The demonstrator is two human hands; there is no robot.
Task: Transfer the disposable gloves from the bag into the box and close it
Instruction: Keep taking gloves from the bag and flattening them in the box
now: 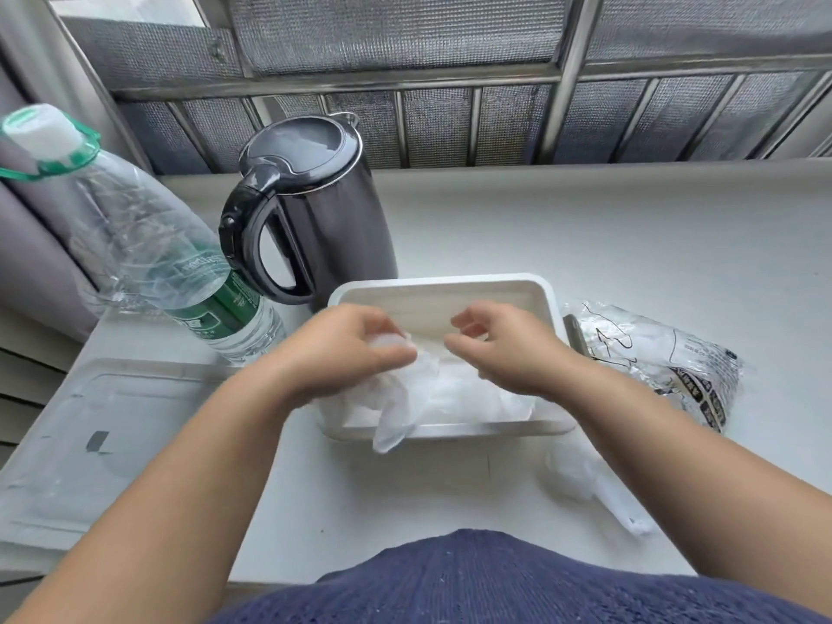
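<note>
While my left hand (355, 349) pinches a wad of the gloves (450, 394) over the box (441, 288), my right hand (513, 353) hovers beside it, fingers curled. I cannot tell whether it grips any film.

Box: open, mid-counter (585, 227), nearer the near edge than the far one. Most gloves are heaped inside. One droops over the near rim.

Stray glove (594, 493): outside the box, flat on the counter toward the near edge.

Bag (666, 358): crumpled, just beside the box on its right-edge side.

Lid (103, 439): clear, lying flat toward the near-left corner.

Kettle (310, 209) and bottle (148, 245): toward the far-left corner, clear of the work.

Handling, my judgement: thin film, next to weightless, limp, slippery and inclined to cling. A heap of it likely puffs back up once pressed. Best taken by bunching the middle of the wad, not by a single fingertip, which would only trail the rest out. The drooping glove wants tucking in before the lid goes on, or the rim may trap it.
</note>
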